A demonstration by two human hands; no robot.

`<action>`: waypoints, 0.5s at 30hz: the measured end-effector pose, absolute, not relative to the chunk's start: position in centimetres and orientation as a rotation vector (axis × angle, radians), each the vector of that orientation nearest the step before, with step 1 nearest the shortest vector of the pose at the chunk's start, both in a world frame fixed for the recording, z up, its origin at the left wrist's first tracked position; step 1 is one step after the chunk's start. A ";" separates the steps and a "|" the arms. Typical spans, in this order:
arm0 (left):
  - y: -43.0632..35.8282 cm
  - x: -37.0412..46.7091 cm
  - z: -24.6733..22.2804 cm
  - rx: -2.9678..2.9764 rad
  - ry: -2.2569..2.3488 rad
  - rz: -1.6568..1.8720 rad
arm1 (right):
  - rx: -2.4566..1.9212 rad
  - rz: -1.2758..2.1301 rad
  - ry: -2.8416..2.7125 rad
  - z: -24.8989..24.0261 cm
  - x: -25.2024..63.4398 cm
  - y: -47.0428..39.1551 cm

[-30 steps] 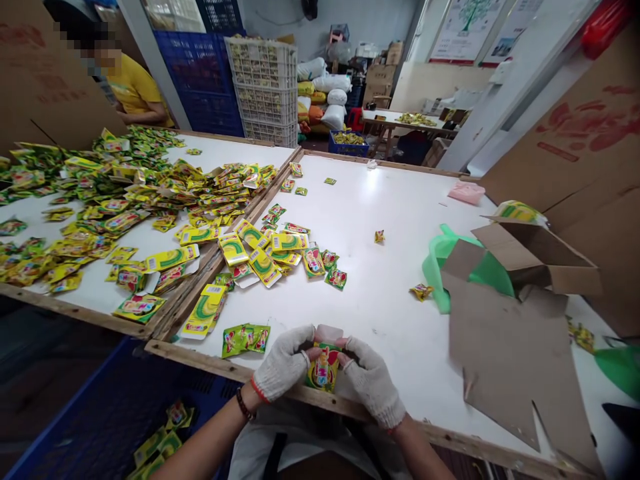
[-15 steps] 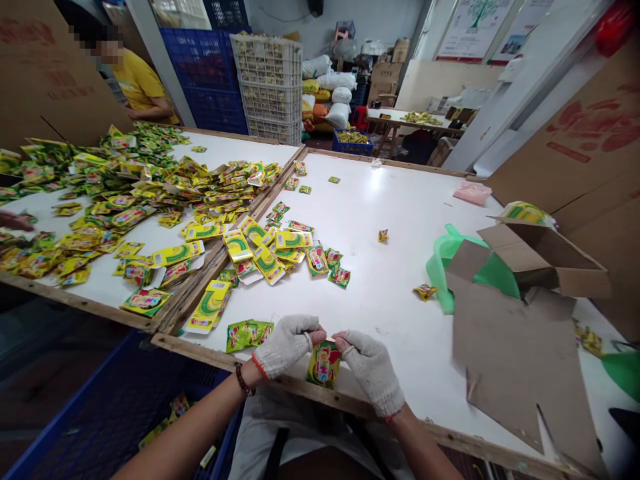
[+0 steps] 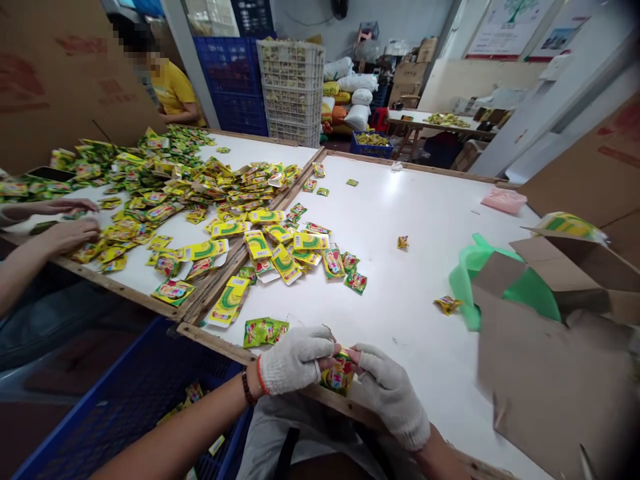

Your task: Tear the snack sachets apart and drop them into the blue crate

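My left hand, in a white fingerless glove with a beaded bracelet at the wrist, pinches the upper left of a yellow-green candy packet. On the packet's other side, my right hand, gloved the same way, grips its upper right corner. The packet hangs at the wooden front edge of the white table. Just left of my left hand lie green packets. Farther up are a yellow box and a loose pile of yellow boxes with small green packets beside it.
A green scoop, flattened cardboard and an open carton stand at the right. A large heap of packets covers the left table, where another person's hands work. Below left is a blue crate.
The view has turned left, so the scene sits farther right. The other person's hands and forearms now show more fully at the left. My fingers have closed in nearer each other on the packet.
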State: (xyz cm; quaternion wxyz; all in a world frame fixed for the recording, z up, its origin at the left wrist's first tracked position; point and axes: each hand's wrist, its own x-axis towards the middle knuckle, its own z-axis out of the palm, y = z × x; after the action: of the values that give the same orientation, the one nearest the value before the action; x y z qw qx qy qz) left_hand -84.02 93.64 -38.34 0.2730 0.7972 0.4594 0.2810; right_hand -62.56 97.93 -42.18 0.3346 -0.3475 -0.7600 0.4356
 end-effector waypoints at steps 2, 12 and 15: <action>93.8 -85.4 -37.9 2.187 1.398 0.740 | -1.097 1.249 -1.785 -42.1 -63.4 98.2; 94.3 -96.7 -36.6 1.447 2.747 -0.122 | -0.859 1.695 -2.014 -39.5 -68.9 94.1; 93.9 -94.1 -36.0 1.521 2.581 0.088 | -0.715 1.028 -2.259 -40.8 -68.7 94.8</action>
State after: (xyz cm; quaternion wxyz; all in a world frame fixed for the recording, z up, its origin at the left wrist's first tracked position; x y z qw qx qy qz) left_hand -94.13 93.91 -36.03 0.0721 0.5060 0.8590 0.0293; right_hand -68.69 94.83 -40.79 0.2759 -0.2661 -0.8406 0.3827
